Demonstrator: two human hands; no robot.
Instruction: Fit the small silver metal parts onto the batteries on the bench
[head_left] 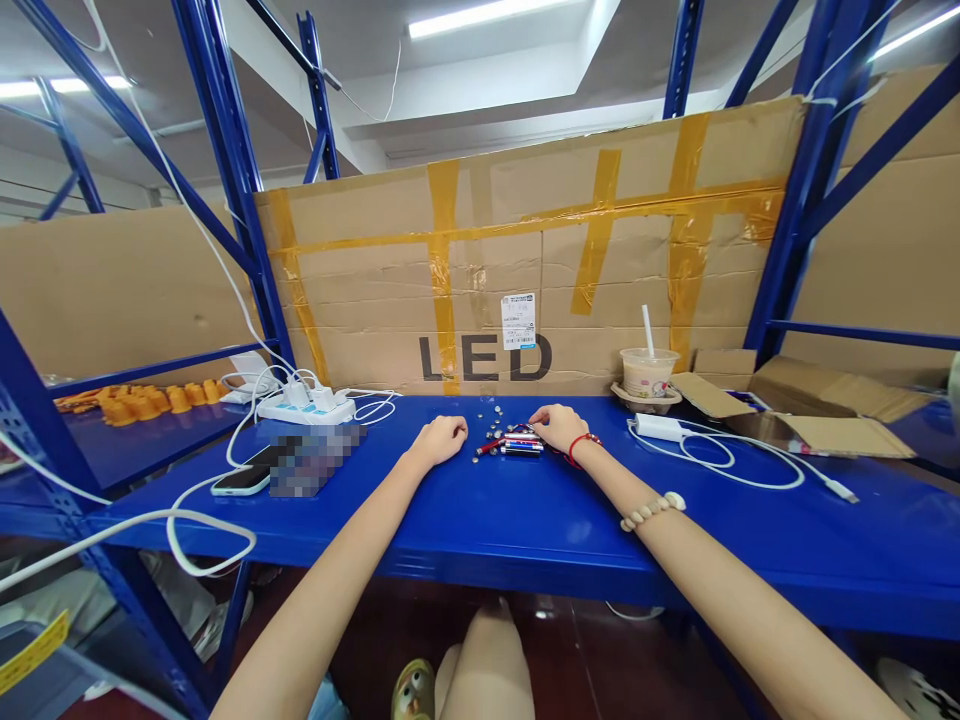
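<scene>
My left hand (442, 440) rests on the blue shelf, its fingers curled in and nothing showing between them. To its right lies a small pile of cylindrical batteries (523, 444), some silver and white, one red. Small round silver pieces, which look like button cells (496, 424), are scattered behind and left of the pile. My right hand (556, 428) is at the right side of the batteries, with its fingers bent down and closed near the pile's back edge. Whatever those fingertips hold, if anything, is hidden. A red cord bracelet and a beaded bracelet circle the right arm.
On the blue shelf (450, 520) at left are a power strip (306, 404), a phone (251, 472) and white cables. At right stand a drink cup with a straw (649, 374), a white adapter with cable (660, 428) and an open cardboard box (817, 410). Taped cardboard (360, 300) closes the back.
</scene>
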